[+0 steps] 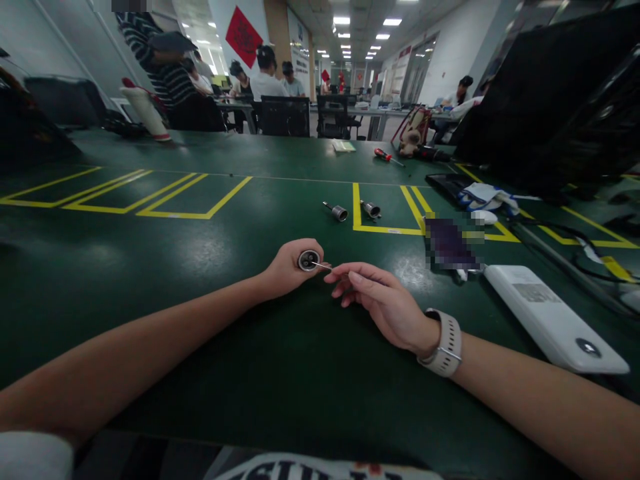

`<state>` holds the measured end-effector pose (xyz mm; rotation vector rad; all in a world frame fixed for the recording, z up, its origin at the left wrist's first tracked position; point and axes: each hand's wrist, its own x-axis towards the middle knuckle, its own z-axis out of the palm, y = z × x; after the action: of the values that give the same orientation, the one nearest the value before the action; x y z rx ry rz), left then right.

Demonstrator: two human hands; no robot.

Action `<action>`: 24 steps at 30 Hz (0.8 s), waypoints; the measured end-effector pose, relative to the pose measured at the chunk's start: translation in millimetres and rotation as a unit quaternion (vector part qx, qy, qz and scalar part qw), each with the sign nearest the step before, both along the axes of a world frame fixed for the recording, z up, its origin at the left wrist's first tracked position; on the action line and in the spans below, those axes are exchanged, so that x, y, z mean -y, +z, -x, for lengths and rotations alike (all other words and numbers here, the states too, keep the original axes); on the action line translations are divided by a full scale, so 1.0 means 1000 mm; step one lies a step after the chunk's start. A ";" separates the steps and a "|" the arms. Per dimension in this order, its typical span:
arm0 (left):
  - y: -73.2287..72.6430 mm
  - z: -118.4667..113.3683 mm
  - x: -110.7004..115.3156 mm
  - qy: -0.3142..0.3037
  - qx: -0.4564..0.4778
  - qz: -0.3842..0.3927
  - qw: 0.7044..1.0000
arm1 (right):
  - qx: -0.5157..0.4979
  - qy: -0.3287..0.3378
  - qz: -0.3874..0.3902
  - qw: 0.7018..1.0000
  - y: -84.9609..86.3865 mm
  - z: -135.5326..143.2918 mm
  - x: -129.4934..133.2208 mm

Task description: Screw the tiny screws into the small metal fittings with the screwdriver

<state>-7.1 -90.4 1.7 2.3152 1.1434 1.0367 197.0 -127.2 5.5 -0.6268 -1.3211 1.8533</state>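
Note:
My left hand [293, 270] is wrapped round a cup-shaped metal part [301, 261], whose round open end faces me and shows dark shapes inside. My right hand [375, 293], wearing a pale watch strap, pinches a thin metal rod [321, 265] between thumb and fingers. The rod's far end reaches into the mouth of the metal part; how deep it goes I cannot tell. Beyond my hands, two similar metal parts with narrow stems lie on the green table: one metal part [340, 213] left of a yellow tape line, another metal part [372, 210] inside the taped box.
On the right lie a phone [450, 243], a white power bank [555, 320], cables, a white mouse [483, 218] and gloves [487, 199]. A red screwdriver [384, 155] is farther back. Yellow tape [175, 215] marks boxes on the table [240, 373]. Several people sit or stand beyond.

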 end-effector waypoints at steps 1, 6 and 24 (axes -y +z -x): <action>0.000 0.000 0.000 -0.013 0.004 0.010 1.000 | -0.002 0.002 0.003 1.000 0.000 0.000 0.000; -0.001 -0.001 0.000 0.014 -0.031 -0.006 0.999 | -0.004 -0.006 -0.010 1.000 -0.002 -0.001 0.001; 0.002 -0.001 0.002 -0.020 -0.021 0.002 1.000 | -0.011 -0.004 0.019 1.000 0.001 0.000 0.000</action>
<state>-6.5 -92.5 3.2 2.3581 1.1094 0.9757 197.4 -127.5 6.4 -0.6273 -1.2704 1.8780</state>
